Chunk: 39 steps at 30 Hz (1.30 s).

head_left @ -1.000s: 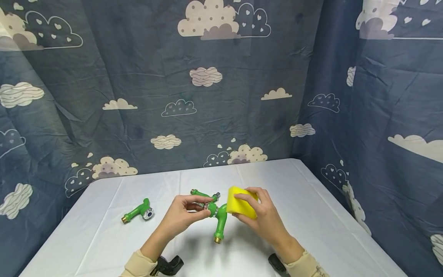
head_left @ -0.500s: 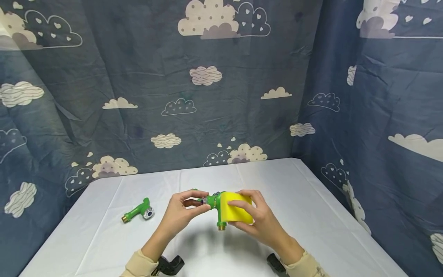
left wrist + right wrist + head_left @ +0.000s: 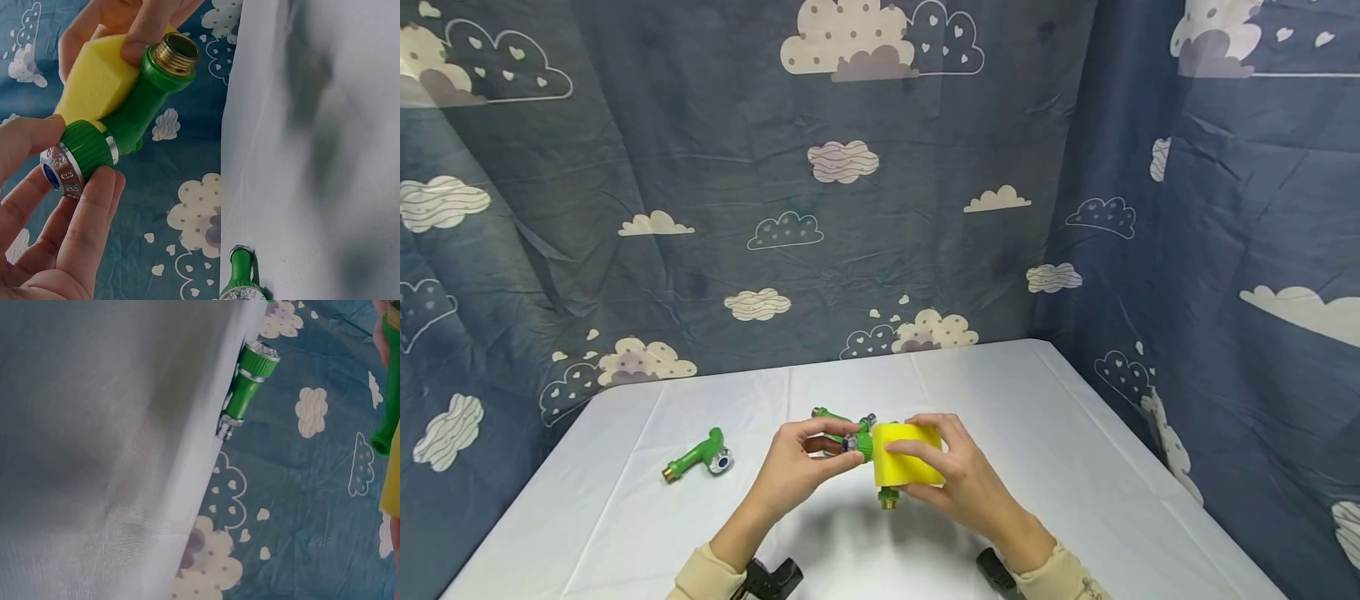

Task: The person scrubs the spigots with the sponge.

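Above the white table [image 3: 1000, 392], your left hand [image 3: 793, 458] pinches the green tap [image 3: 134, 112] by its knob [image 3: 87, 147], and your right hand [image 3: 966, 471] grips the yellow sponge [image 3: 887, 471] against the tap's body. A second ago the sponge covered only the tap's side; now, in the head view, it hides most of the body, the brass end [image 3: 889, 503] showing below, so it seems to be working across more of the tap.
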Motion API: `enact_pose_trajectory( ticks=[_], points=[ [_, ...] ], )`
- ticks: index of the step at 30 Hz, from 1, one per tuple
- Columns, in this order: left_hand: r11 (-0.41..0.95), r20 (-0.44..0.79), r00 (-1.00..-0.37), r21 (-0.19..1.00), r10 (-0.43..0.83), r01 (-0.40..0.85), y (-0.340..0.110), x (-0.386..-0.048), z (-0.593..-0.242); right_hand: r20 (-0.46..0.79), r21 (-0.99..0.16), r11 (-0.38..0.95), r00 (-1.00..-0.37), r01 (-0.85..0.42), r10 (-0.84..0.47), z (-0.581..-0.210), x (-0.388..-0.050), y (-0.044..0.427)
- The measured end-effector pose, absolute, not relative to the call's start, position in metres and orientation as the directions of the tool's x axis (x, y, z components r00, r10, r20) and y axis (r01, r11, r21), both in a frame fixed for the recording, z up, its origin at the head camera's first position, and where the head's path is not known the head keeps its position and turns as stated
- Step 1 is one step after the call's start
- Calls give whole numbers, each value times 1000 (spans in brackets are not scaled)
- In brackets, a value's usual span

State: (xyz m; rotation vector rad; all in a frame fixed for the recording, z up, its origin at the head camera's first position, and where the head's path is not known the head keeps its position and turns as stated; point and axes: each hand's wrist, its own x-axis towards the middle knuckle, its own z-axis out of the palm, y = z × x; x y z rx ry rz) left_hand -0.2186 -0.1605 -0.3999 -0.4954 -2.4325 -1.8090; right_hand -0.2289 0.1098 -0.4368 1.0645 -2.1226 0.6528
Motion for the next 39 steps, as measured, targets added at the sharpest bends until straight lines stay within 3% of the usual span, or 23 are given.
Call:
enact_pose_trajectory(
  ticks=[5,14,21,26,33,39],
  points=[
    [246,248,-935,918,255,311,-162,-219,-398,781,-167,571,-461,-804,-422,-438,-235,112],
    [225,225,-932,929,285,293,-167,-218,-395,766,-312,637,-584,-705,-270,-439,-237,112],
    [234,244,-936,924,253,304,-170,-218,-391,771,-368,645,-607,-670,-190,-438,-240,116],
    [228,264,-954,929,145,291,-169,-220,-393,787,-338,569,-557,-750,-266,-438,-237,116],
    [274,364,-922,880,133,387,-163,-218,-397,736,-144,492,-425,-859,-527,-438,-228,109],
    [263,347,-926,889,149,376,-164,-216,-395,745,-108,516,-413,-850,-524,-439,-229,108]
  ],
)
